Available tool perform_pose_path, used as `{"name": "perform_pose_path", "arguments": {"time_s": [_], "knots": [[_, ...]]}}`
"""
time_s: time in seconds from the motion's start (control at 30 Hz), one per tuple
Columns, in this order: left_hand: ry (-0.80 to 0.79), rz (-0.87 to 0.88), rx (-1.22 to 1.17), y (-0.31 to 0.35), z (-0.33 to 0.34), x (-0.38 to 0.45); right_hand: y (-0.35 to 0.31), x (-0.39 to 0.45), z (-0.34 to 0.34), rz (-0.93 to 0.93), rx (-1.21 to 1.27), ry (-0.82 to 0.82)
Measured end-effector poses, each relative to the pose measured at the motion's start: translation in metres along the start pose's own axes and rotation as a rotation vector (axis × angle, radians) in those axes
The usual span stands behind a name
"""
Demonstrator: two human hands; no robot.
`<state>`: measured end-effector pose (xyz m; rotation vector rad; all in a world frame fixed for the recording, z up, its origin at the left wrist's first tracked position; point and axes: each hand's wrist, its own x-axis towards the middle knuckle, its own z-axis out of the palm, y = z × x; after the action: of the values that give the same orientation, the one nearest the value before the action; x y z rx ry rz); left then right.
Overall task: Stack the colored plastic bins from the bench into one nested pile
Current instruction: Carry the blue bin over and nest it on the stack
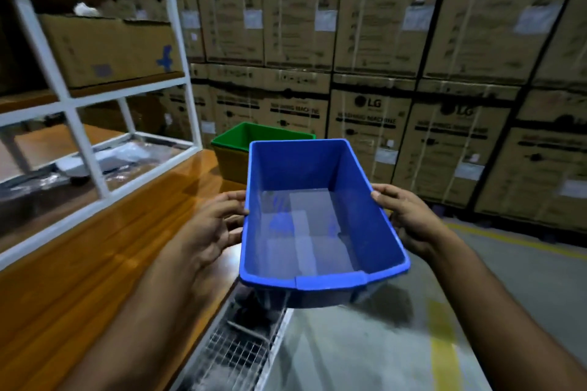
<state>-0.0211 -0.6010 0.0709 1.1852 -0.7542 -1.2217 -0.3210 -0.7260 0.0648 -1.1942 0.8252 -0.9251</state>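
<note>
Two hands carry a blue rectangular plastic bin [320,222] in the air, off the edge of the orange wooden desk [95,263] and over the grey floor [365,352]. The left hand [209,228] grips one long rim with fingers curled on it, and the right hand [406,219] grips the opposite rim. The bin's long axis points away from the person, straight toward a green plastic bin [251,136] that sits nested in a yellow plastic bin [230,165] at the far end of the desk. That pile lies just ahead and slightly left, so the left hand is the nearer one. A white metal shelf frame [92,165] stands on the desk to the left, near the pile; stacked cardboard washing-machine cartons [381,41] rise close behind it. Nothing appears to block the path forward.
</note>
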Motion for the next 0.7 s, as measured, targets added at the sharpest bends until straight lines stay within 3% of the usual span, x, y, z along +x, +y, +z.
{"name": "perform_pose_path", "arguments": {"time_s": [0.13,0.4,0.57,0.7], "knots": [[-0.022,0.069,0.023,0.041,-0.003,0.069,-0.04,0.076,0.004,-0.055,-0.042,0.011],[0.126,0.101,0.017,0.09,-0.005,0.164,-0.085,0.209,0.024,-0.054,-0.121,-0.022],[0.209,0.116,-0.046,0.105,-0.012,0.218,-0.09,0.308,0.021,-0.042,-0.175,-0.121],[0.32,0.164,-0.07,0.109,-0.011,0.263,-0.087,0.404,0.023,0.004,-0.165,-0.294]]}}
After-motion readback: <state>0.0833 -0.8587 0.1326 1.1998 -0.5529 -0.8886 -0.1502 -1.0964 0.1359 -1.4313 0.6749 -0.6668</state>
